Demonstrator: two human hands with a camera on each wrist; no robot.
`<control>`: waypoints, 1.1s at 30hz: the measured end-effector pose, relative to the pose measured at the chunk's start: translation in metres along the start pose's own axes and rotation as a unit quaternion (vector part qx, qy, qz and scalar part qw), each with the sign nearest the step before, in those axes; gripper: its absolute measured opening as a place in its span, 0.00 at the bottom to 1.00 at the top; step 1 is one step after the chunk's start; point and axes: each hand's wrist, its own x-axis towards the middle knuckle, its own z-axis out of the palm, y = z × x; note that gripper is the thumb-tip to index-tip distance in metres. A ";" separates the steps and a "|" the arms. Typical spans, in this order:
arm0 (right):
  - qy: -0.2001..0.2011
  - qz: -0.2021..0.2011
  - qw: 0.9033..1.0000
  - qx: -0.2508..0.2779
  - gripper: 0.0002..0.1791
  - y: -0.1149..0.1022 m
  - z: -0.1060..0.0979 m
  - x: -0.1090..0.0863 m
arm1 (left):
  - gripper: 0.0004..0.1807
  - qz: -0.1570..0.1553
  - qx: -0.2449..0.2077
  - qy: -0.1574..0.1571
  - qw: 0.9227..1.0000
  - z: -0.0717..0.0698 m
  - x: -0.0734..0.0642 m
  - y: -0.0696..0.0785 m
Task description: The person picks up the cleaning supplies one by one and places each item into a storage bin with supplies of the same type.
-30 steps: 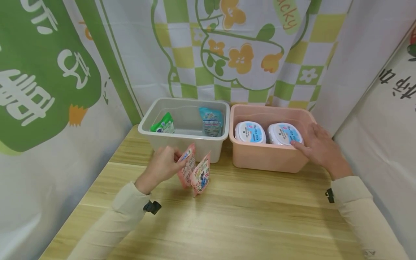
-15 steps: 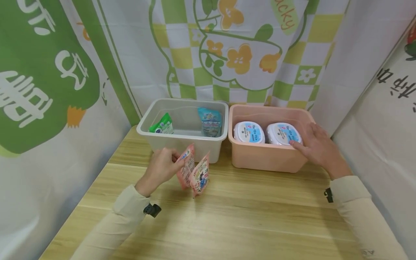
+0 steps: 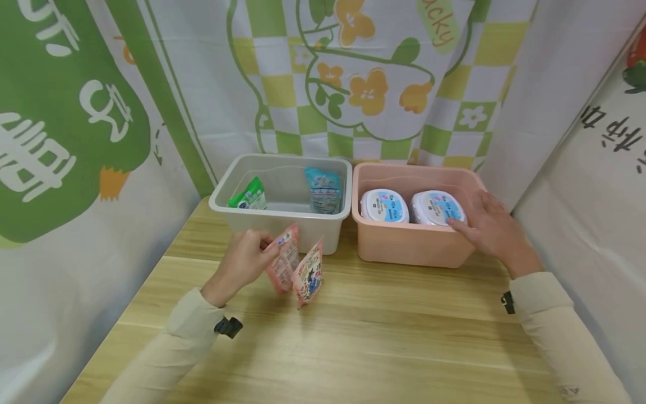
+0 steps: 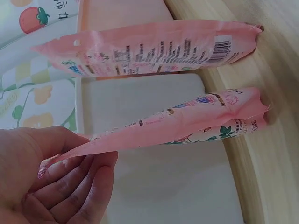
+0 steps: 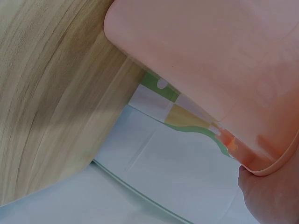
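My left hand (image 3: 241, 258) pinches the upper edge of a pink pouch (image 3: 284, 264) between thumb and fingers, in front of the grey bin (image 3: 277, 211); I can't tell whether its base touches the wooden table (image 3: 404, 336). Farther back, inside that bin, a green packet (image 3: 249, 195) leans at the left end. Just right of the pouch I hold, a second pink pouch (image 3: 309, 275) stands on its base, its top apart from the first and clear of my fingers. A light-blue pouch (image 3: 324, 191) sits upright at the bin's right end. Next comes the peach bin (image 3: 409, 247), with a left tub (image 3: 384, 205) and a right tub (image 3: 438, 207) side by side in it. My right hand (image 3: 499, 233) rests on its near right corner, thumb spread from the fingers and reaching over the near rim.
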 end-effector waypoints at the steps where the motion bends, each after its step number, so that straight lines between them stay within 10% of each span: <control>1: -0.001 0.001 1.000 0.001 0.58 0.000 0.000 0.000 | 0.07 0.001 0.001 0.000 1.000 -0.002 0.000 0.000; 33: -0.003 0.007 1.000 0.004 0.61 0.000 0.001 0.001 | 0.10 0.040 0.019 -0.017 0.999 -0.067 0.014 0.035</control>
